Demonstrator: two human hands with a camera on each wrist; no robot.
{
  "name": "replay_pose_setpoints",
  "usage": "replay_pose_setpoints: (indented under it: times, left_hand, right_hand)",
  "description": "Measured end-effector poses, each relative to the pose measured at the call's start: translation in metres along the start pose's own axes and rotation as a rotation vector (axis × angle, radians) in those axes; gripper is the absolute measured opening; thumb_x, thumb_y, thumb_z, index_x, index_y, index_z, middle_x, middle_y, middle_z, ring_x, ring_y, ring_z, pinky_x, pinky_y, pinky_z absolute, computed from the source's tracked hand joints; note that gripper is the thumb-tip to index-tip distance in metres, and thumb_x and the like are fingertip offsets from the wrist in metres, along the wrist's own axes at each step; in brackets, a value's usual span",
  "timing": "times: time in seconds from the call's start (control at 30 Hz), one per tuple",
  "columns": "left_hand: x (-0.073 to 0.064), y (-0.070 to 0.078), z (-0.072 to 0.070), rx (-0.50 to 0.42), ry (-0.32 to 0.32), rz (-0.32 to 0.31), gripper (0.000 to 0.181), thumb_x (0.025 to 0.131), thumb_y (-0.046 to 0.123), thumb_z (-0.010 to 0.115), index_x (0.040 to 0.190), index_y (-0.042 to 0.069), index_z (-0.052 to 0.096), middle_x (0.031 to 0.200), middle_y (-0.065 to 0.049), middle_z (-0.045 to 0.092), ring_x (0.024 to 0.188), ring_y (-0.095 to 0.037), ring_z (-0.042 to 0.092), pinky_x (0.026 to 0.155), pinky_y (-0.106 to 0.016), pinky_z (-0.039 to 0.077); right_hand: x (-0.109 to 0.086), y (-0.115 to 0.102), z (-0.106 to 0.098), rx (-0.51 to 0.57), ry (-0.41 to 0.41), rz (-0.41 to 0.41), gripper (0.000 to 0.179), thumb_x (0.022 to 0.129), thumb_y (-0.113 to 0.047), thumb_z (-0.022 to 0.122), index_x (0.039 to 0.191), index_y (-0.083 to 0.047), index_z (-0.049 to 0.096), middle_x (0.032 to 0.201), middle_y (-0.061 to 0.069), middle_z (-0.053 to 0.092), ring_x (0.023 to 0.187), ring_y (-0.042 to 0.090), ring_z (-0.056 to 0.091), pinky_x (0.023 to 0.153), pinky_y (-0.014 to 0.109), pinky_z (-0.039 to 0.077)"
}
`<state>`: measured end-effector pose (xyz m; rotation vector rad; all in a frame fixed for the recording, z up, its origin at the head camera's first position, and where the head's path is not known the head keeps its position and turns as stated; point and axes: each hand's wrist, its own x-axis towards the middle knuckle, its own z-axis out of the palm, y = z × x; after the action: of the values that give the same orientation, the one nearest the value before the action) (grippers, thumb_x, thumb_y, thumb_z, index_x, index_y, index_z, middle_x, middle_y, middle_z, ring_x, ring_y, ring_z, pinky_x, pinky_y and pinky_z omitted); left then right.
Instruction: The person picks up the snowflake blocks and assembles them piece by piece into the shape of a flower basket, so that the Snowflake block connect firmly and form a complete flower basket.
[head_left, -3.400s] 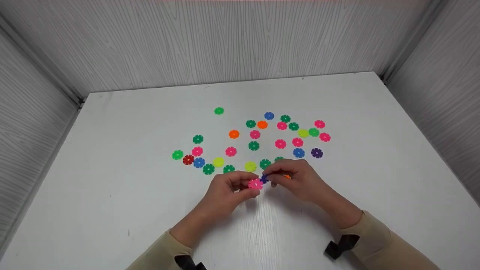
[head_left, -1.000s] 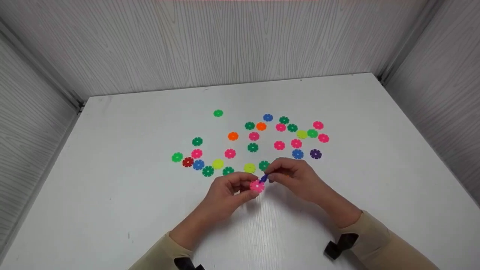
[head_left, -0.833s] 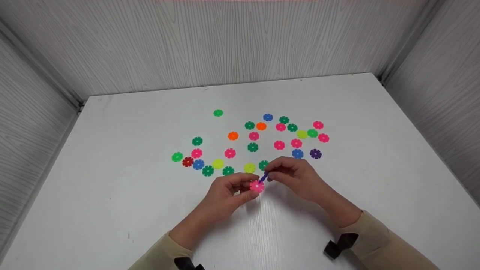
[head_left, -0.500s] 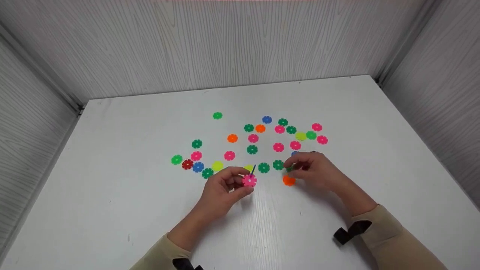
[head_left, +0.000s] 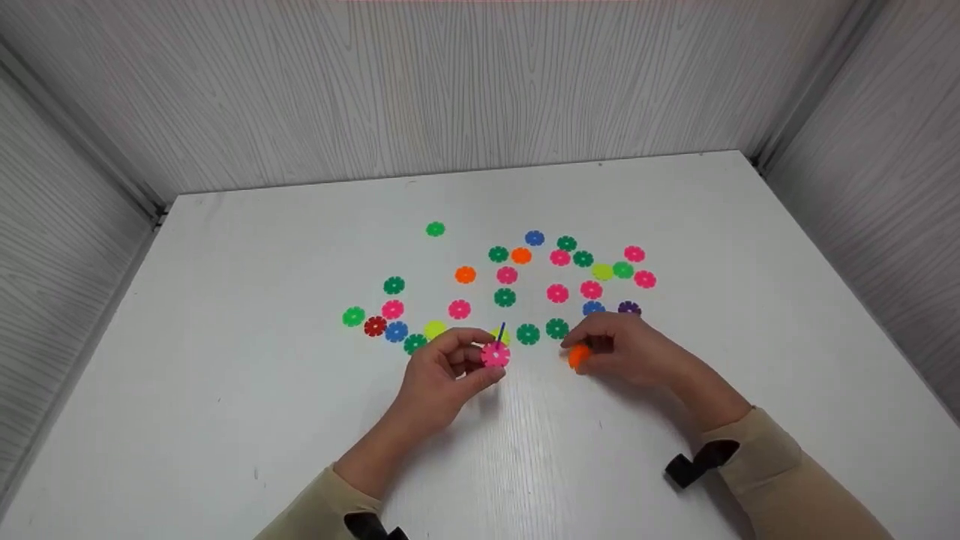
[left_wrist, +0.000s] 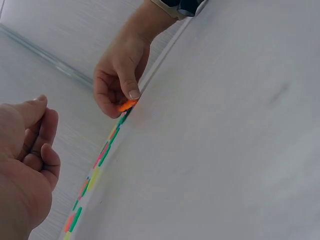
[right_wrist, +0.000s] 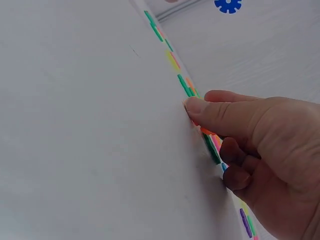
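Note:
My left hand (head_left: pixel 442 382) pinches a pink notched disc (head_left: pixel 495 355), the kind used as interlocking snowflake pieces, above the table. A dark blue disc (head_left: pixel 501 334), seen edge-on, stands up from the pink disc's upper rim, slotted into it. My right hand (head_left: pixel 637 349) pinches an orange disc (head_left: pixel 578 358) between thumb and fingers at the front of the scattered pieces. In the left wrist view the orange disc (left_wrist: pixel 128 105) is tilted in the fingertips. In the right wrist view the thumb hides most of it.
Many flat notched discs lie spread over the white table (head_left: pixel 225 300): a green disc (head_left: pixel 557 328) near my right hand, a purple disc (head_left: pixel 629 308) partly behind it, a red disc (head_left: pixel 375 326) at left. Grey wood-grain walls (head_left: pixel 465 90) stand at the back and sides.
My right hand has let go of the dark blue disc, moved right and taken hold of the orange disc. The blue disc stays joined to the pink one, which has shifted slightly left.

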<state>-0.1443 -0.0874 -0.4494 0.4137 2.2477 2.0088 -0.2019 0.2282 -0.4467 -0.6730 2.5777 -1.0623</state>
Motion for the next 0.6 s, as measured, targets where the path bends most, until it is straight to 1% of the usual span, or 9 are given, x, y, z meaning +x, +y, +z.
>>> replay_pose_setpoints:
  times: [0.1,0.17,0.23,0.3,0.37,0.43,0.53,0.6]
  left_hand:
    - [0.0,0.0,0.0,-0.001,0.004,-0.003,0.049,0.088,0.022,0.09,0.13,0.015,0.067,0.105,0.0,0.077,0.102,-0.024,0.072,0.087,-0.032,0.062]
    - [0.001,0.0,0.001,0.0,0.004,0.001,0.049,0.088,0.022,0.09,0.131,0.013,0.067,0.105,0.0,0.077,0.101,-0.024,0.072,0.087,-0.031,0.062]
    - [0.001,0.0,0.001,0.001,0.002,0.008,0.049,0.088,0.021,0.089,0.13,0.012,0.067,0.106,0.0,0.077,0.102,-0.024,0.072,0.088,-0.031,0.062]
    - [0.001,0.0,0.001,0.002,0.0,0.017,0.047,0.088,0.021,0.089,0.13,0.012,0.068,0.107,0.001,0.078,0.103,-0.023,0.072,0.088,-0.032,0.062]
    - [0.0,0.0,0.002,0.003,0.002,0.021,0.046,0.088,0.02,0.089,0.129,0.013,0.069,0.108,0.001,0.078,0.103,-0.023,0.072,0.088,-0.032,0.062]
    - [0.0,0.001,0.002,0.005,0.006,0.023,0.044,0.089,0.02,0.089,0.128,0.014,0.07,0.109,0.002,0.077,0.104,-0.022,0.072,0.088,-0.032,0.062]
    - [-0.001,0.002,0.004,0.008,0.004,0.017,0.044,0.089,0.02,0.089,0.127,0.012,0.071,0.109,0.0,0.077,0.104,-0.022,0.072,0.088,-0.031,0.062]
    - [-0.001,0.003,0.004,0.006,-0.007,0.012,0.043,0.089,0.019,0.089,0.127,0.01,0.071,0.109,-0.001,0.077,0.104,-0.023,0.072,0.088,-0.031,0.062]
  right_hand:
    - [0.001,-0.009,0.007,0.047,0.044,-0.003,0.026,0.092,-0.016,0.085,0.116,-0.024,0.08,0.108,-0.009,0.072,0.102,0.018,0.066,0.084,0.027,0.06]
    - [0.003,-0.019,0.013,0.127,0.077,-0.03,0.02,0.093,-0.017,0.084,0.113,-0.021,0.081,0.104,-0.007,0.074,0.095,0.019,0.07,0.08,0.028,0.061]
    - [0.005,-0.033,0.019,0.239,0.092,-0.099,0.021,0.095,-0.016,0.082,0.116,-0.015,0.081,0.104,-0.001,0.076,0.093,0.021,0.073,0.081,0.03,0.063]
    - [0.007,-0.045,0.026,0.326,0.099,-0.178,0.023,0.097,-0.013,0.079,0.12,-0.01,0.079,0.105,0.005,0.078,0.092,0.022,0.076,0.084,0.032,0.063]
    - [0.008,-0.054,0.032,0.389,0.101,-0.213,0.025,0.1,-0.01,0.075,0.125,-0.006,0.076,0.107,0.008,0.078,0.092,0.023,0.077,0.086,0.033,0.063]
    - [0.008,-0.059,0.036,0.42,0.124,-0.207,0.025,0.1,-0.007,0.073,0.125,-0.005,0.075,0.107,0.008,0.078,0.093,0.024,0.078,0.087,0.034,0.063]
    - [0.008,-0.06,0.038,0.421,0.17,-0.178,0.022,0.099,-0.007,0.075,0.12,-0.005,0.076,0.104,0.001,0.078,0.091,0.022,0.077,0.086,0.033,0.063]
    - [0.008,-0.058,0.038,0.403,0.184,-0.195,0.02,0.098,-0.008,0.077,0.117,-0.004,0.076,0.103,-0.001,0.079,0.09,0.021,0.077,0.085,0.034,0.063]
